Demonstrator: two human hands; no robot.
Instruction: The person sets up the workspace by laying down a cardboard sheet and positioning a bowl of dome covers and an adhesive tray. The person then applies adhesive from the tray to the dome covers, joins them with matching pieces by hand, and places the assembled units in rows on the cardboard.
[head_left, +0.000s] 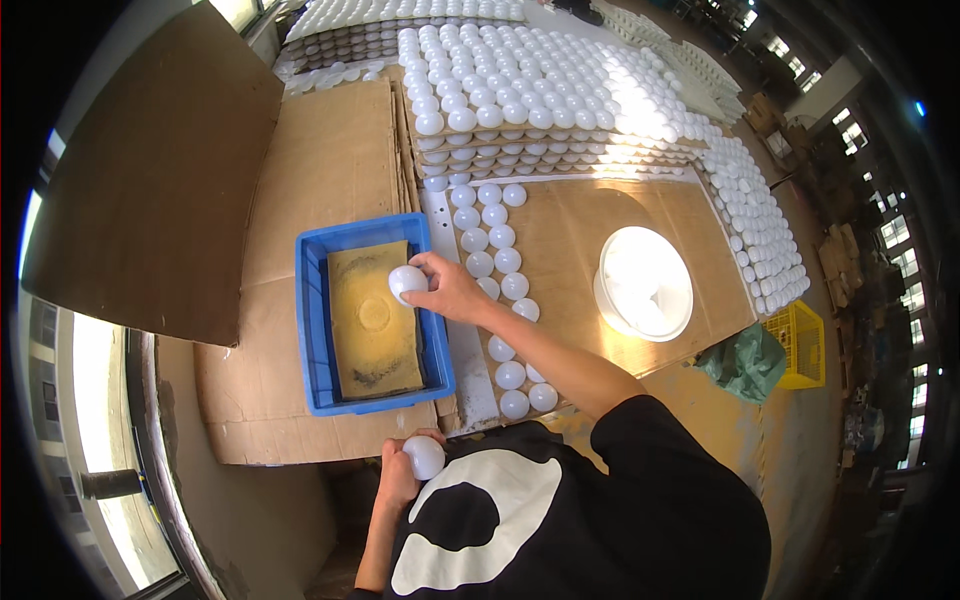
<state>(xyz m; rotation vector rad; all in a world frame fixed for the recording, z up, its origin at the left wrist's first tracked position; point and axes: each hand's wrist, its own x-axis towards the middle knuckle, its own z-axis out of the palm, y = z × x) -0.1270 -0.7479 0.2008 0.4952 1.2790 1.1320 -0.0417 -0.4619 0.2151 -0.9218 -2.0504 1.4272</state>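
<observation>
My right hand (447,288) is closed on a white bulb globe (407,283), holding it over the right side of a blue plastic tub (440,368). Inside the tub lies a flat yellow pad (350,290), smudged dark in places and marked with a round ring near its middle. Close to my body, below the tub's near edge, my left hand (397,472) grips a second white globe (424,457). Rows of matching loose globes (502,236) stand on cardboard just right of the tub.
A round white bucket (602,290) holding white pieces stands on the cardboard to the right. Stacked layers of globes (520,110) rise at the back. A tall brown cardboard sheet (150,180) leans at left. A yellow crate (808,345) and green bag (745,362) lie beyond the right edge.
</observation>
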